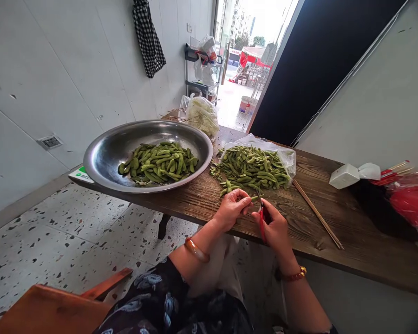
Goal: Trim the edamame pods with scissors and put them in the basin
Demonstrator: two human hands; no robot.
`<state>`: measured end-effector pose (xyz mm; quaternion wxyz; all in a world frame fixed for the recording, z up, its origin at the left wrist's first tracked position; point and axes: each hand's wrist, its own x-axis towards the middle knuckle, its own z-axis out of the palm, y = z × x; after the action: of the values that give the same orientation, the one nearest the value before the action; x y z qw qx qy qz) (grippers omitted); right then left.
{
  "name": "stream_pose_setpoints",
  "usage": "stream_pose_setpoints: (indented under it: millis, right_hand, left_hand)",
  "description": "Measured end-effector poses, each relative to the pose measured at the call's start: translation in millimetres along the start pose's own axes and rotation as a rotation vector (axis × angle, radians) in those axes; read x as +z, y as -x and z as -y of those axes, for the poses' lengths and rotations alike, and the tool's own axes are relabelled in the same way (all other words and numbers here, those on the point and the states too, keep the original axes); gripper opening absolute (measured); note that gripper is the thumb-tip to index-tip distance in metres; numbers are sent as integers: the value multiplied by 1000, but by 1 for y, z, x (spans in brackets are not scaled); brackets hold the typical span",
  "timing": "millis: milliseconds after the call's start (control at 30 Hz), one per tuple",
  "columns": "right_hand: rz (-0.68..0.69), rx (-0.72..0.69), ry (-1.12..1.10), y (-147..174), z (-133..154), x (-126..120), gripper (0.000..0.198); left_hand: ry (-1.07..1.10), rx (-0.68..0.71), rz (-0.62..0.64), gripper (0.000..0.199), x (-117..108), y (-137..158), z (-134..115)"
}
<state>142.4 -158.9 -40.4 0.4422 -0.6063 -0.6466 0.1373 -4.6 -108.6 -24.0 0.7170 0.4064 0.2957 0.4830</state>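
Observation:
My left hand (232, 208) pinches a green edamame pod (254, 198) near the front edge of the wooden table. In my right hand (274, 228) is a pair of red-handled scissors (262, 218), its blades pointing up at the pod's tip. Just beyond both hands lies a heap of edamame pods (254, 164), spread partly over a clear plastic bag (288, 157), with small trimmings at its left side. On the left stands a wide metal basin (106, 157) holding another pile of pods (162, 161).
Wooden skewers (318, 215) lie on the table (348, 204) to the right, before a white box (344, 176) and a red plastic-wrapped bundle (411, 199). Behind the basin sits a filled plastic bag (202, 116). An orange-brown wooden seat (52, 311) stands at lower left.

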Motion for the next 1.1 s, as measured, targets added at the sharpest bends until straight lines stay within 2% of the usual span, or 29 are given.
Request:
stream_pose_setpoints:
  millis: [100, 233, 467, 567, 700, 800, 900, 1000, 1100]
  right_hand:
    - [-10, 6, 4, -4, 0, 3, 52]
    - [47, -40, 67, -3, -7, -4, 49]
    - [113, -113, 124, 1, -16, -12, 48]
    - [88, -75, 111, 2, -14, -14, 49]
    - [-11, 33, 70, 4, -10, -14, 50]
    - [-58, 58, 22, 7, -1, -6, 50]
    - [-56, 9, 25, 12, 13, 10, 52]
    - [-32, -64, 24, 12, 27, 26, 45]
    - [-48, -51, 5, 9, 33, 33, 38]
  left_hand:
    - [-29, -3, 14, 27, 0, 0, 1]
    - [-47, 12, -2, 28, 0, -1, 3]
    - [61, -22, -30, 32, 0, -1, -1]
    - [145, -6, -24, 30, -1, -2, -2]
    - [316, -2, -66, 26, -3, -6, -1]
    - [405, -12, -87, 19, -5, -8, -1]
    - [455, -28, -95, 12, -6, -9, -1]
    - [478, -40, -110, 9, -7, -9, -1]
    - [486, -31, -121, 10, -7, -8, 0]
